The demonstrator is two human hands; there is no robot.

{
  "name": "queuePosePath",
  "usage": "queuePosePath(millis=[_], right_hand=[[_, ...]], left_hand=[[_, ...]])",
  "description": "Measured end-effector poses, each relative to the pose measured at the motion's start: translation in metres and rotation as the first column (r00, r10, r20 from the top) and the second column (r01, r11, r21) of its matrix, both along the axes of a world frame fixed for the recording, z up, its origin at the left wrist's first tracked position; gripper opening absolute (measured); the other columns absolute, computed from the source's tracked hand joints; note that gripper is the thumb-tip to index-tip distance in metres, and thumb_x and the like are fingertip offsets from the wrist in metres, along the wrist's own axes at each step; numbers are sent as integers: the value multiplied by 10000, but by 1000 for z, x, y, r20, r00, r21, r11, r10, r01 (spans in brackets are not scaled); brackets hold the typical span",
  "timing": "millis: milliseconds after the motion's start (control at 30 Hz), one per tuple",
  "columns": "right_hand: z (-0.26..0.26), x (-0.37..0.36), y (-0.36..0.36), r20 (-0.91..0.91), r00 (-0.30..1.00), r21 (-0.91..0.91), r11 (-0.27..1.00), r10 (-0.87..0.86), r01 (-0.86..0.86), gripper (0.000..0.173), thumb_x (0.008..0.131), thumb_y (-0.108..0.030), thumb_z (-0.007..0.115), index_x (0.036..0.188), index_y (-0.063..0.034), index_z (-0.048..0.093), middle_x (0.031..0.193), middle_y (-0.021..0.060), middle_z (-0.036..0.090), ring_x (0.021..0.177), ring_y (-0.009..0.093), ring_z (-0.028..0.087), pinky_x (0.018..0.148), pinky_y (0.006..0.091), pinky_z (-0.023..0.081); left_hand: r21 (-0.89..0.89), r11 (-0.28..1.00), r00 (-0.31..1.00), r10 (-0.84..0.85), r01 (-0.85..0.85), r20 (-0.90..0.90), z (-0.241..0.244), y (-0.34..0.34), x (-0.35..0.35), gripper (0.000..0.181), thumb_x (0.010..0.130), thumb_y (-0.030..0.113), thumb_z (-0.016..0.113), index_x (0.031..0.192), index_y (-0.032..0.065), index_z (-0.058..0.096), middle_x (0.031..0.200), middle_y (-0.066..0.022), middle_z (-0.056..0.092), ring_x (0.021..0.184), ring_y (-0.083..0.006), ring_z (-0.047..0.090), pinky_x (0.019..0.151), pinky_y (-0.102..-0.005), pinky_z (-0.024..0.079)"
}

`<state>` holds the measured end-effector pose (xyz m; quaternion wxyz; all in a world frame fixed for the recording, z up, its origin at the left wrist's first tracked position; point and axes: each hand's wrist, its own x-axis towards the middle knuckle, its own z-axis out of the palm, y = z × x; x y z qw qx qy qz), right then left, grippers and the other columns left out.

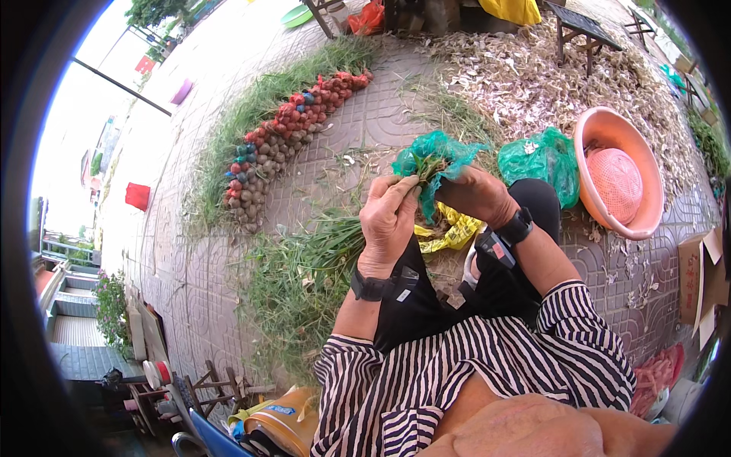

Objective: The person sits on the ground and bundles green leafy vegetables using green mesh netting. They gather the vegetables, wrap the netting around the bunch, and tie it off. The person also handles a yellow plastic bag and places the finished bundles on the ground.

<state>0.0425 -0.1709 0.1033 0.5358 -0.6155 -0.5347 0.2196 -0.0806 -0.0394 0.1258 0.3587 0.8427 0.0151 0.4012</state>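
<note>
Ahead of my knees, my left hand (388, 214) pinches thumb and fingers together at a small bunch of green plant stems (428, 167). A crumpled green mesh net (469, 149) spreads around the stems. My right hand (478, 194) grips the lower right part of this net, its fingertips partly hidden and blurred. Below the hands, a yellow plastic bag (465, 231) bearing print lies on the ground between my legs. Left of my left hand is a heap of long green grass-like stems (328, 243).
A peach plastic basin (622, 225) holding a pink mesh basket (614, 185) stands at right, beside a green plastic bag (539, 163). Dry pale husks (531, 80) cover the ground beyond. A curved row of netted round bulbs (282, 140) with green tops lies at left.
</note>
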Motion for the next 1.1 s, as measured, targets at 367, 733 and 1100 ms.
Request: queuePosePath(millis=[367, 733, 1100], right_hand=[[13, -16, 19, -930, 224, 310, 949, 291, 54, 261, 906, -205, 407, 1099, -42, 470, 1079, 68, 517, 977, 175, 487, 878, 311, 377], [29, -17, 3, -791, 604, 98, 994, 101, -37, 333, 830, -129, 506, 1139, -41, 417, 1049, 52, 508, 913, 141, 507, 765, 283, 429], [10, 6, 15, -664, 733, 208, 907, -145, 367, 290, 809, -252, 619, 1023, -65, 560, 891, -21, 578, 778, 64, 502, 676, 218, 405]], left_hand=[[220, 968, 978, 154, -121, -143, 4, -4, 0, 375, 663, 232, 711, 970, 47, 603, 893, -103, 552, 770, -251, 576, 632, -320, 476], [-503, 864, 959, -135, -9, -248, 3, 15, 12, 213, 777, 204, 649, 843, 1, 636, 674, 12, 581, 591, -72, 508, 522, -224, 409], [-802, 596, 851, -432, 21, -299, 38, 16, 15, 233, 825, 266, 600, 791, 36, 620, 672, 26, 585, 480, 1, 455, 388, -144, 307]])
